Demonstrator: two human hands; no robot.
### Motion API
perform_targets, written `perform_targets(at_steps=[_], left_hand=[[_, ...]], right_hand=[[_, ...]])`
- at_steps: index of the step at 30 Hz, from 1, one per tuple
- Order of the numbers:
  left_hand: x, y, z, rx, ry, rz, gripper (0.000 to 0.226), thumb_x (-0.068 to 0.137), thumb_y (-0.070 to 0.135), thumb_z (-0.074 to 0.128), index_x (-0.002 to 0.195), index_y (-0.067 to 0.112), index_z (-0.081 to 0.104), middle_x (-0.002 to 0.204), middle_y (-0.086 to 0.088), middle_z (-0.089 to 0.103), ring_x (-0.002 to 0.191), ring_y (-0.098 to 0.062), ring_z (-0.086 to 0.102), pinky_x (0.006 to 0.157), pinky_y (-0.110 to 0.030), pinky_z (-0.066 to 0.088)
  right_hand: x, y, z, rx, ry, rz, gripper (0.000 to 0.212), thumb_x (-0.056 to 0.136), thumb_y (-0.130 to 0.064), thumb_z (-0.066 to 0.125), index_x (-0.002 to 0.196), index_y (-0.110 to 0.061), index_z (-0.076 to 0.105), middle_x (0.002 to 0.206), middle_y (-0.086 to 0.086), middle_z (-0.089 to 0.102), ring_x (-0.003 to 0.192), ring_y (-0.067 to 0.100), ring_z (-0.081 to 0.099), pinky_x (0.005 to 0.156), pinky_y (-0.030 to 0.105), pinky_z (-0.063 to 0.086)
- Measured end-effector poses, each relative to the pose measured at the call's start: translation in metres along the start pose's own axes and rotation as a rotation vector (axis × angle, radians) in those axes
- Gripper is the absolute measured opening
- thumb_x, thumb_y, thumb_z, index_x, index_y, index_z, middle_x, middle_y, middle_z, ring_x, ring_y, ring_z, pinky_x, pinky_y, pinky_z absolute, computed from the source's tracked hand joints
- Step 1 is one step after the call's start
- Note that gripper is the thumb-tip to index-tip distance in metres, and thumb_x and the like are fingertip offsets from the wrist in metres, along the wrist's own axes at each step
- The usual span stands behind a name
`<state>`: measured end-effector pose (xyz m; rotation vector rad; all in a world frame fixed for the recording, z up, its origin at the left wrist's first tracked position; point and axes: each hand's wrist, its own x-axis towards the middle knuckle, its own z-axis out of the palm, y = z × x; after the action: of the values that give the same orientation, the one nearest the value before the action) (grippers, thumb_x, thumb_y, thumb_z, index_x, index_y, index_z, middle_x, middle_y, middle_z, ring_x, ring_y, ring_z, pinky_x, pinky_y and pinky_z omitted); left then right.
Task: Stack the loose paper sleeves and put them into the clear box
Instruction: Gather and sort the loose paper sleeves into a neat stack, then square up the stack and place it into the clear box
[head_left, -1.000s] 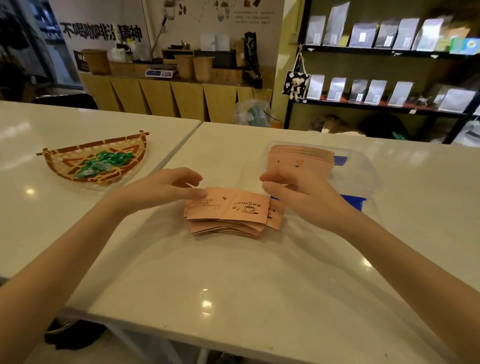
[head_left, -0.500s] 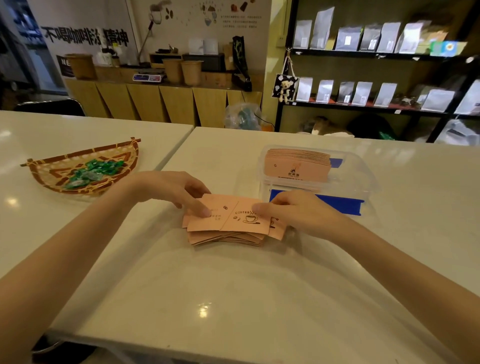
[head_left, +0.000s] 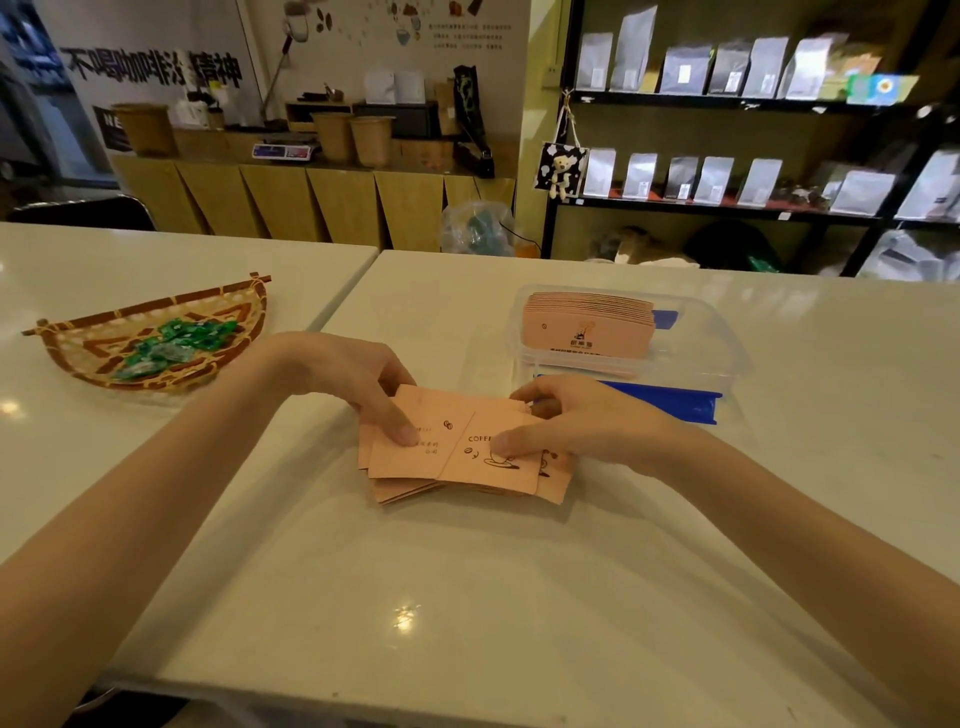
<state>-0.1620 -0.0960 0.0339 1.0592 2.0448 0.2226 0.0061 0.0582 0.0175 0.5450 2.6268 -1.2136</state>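
Observation:
A loose pile of pink paper sleeves (head_left: 457, 452) lies on the white table (head_left: 415, 597) in front of me, its edges uneven. My left hand (head_left: 358, 379) presses its thumb on the left end of the top sleeve, fingers behind the pile. My right hand (head_left: 566, 421) holds the right end, thumb on the printed coffee cup. Behind and to the right stands the clear box (head_left: 696, 338) with a neat row of sleeves (head_left: 587, 325) standing inside it. A blue lid part (head_left: 670, 400) lies at the box's front.
A woven fan-shaped basket (head_left: 98, 358) with green wrapped sweets sits on the left table. A gap (head_left: 343, 296) divides the two tables. Behind are a wooden counter and black shelves (head_left: 727, 104) with bags.
Both hands have come down onto the pile: the thumbs now press on the top sleeve, where a second ago the hands hovered at its ends. The camera has shifted slightly.

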Motion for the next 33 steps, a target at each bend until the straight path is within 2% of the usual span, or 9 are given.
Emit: perform_targets(at_steps=[4,6,8,14,21,24,26,29,33], left_hand=[[-0.001,0.007,0.004,-0.005,-0.008,0.011,0.046,0.062,0.035,0.074,0.105,0.029,0.058,0.102,0.017,0.064,0.091,0.004,0.059,0.064,-0.002,0.045],[-0.004,0.01,0.009,-0.019,-0.008,0.037,0.042,0.067,0.029,0.074,0.105,0.029,0.056,0.102,0.015,0.065,0.093,0.002,0.059,0.068,-0.005,0.046],[-0.008,0.017,0.014,-0.043,0.006,0.076,0.045,0.063,0.028,0.077,0.103,0.027,0.056,0.101,0.012,0.065,0.09,0.0,0.062,0.068,-0.01,0.049],[-0.016,0.05,0.033,-0.156,0.223,0.235,0.045,0.056,0.024,0.081,0.091,0.028,0.052,0.099,0.006,0.064,0.092,-0.015,0.063,0.076,-0.025,0.056],[0.005,0.078,0.071,-0.259,0.576,0.392,0.049,0.053,0.021,0.083,0.091,0.029,0.054,0.095,0.012,0.062,0.084,-0.004,0.059,0.065,-0.012,0.048],[0.01,0.075,0.076,-0.314,0.57,0.423,0.051,0.054,0.02,0.082,0.093,0.034,0.053,0.098,0.015,0.06,0.09,-0.003,0.057,0.067,-0.01,0.048],[0.012,0.072,0.076,-0.325,0.517,0.44,0.05,0.059,0.018,0.08,0.096,0.036,0.051,0.1,0.017,0.057,0.096,-0.003,0.054,0.08,-0.016,0.046],[0.012,0.066,0.078,-0.301,0.477,0.43,0.047,0.064,0.022,0.076,0.095,0.041,0.047,0.1,0.025,0.051,0.097,0.004,0.049,0.086,-0.018,0.039],[0.014,0.059,0.081,-0.331,0.464,0.436,0.051,0.064,0.023,0.076,0.099,0.043,0.044,0.103,0.025,0.052,0.099,0.001,0.051,0.084,-0.014,0.041]], right_hand=[[-0.007,-0.002,-0.004,-0.015,-0.048,-0.023,0.06,0.068,-0.039,0.071,0.121,-0.027,0.045,0.104,-0.011,0.057,0.076,0.009,0.059,0.061,0.015,0.048],[-0.012,0.001,-0.007,0.019,-0.081,-0.052,0.037,0.067,-0.033,0.073,0.098,-0.033,0.051,0.085,-0.017,0.058,0.069,0.006,0.063,0.055,0.011,0.051],[-0.019,0.004,-0.009,0.049,-0.1,-0.083,0.031,0.067,-0.029,0.075,0.082,-0.037,0.049,0.08,-0.017,0.06,0.069,0.006,0.065,0.056,0.012,0.053],[-0.046,0.019,-0.023,-0.001,0.051,-0.174,0.038,0.064,-0.03,0.076,0.092,-0.035,0.05,0.091,-0.016,0.061,0.08,0.009,0.066,0.068,0.022,0.057],[-0.066,0.058,-0.038,-0.006,0.296,-0.29,0.056,0.063,-0.025,0.078,0.111,-0.032,0.049,0.105,-0.017,0.056,0.096,0.006,0.056,0.079,0.019,0.05],[-0.065,0.069,-0.034,0.025,0.323,-0.299,0.057,0.065,-0.026,0.077,0.114,-0.035,0.047,0.107,-0.021,0.054,0.095,0.0,0.054,0.076,0.012,0.049],[-0.064,0.075,-0.031,0.023,0.319,-0.312,0.058,0.064,-0.028,0.077,0.113,-0.037,0.047,0.107,-0.026,0.051,0.097,-0.007,0.05,0.078,0.006,0.044],[-0.062,0.08,-0.028,0.017,0.303,-0.311,0.058,0.065,-0.028,0.077,0.113,-0.04,0.046,0.108,-0.03,0.048,0.1,-0.013,0.044,0.084,0.009,0.041],[-0.061,0.083,-0.025,0.062,0.269,-0.276,0.06,0.064,-0.03,0.077,0.113,-0.042,0.045,0.111,-0.025,0.051,0.101,0.0,0.051,0.089,0.019,0.046]])
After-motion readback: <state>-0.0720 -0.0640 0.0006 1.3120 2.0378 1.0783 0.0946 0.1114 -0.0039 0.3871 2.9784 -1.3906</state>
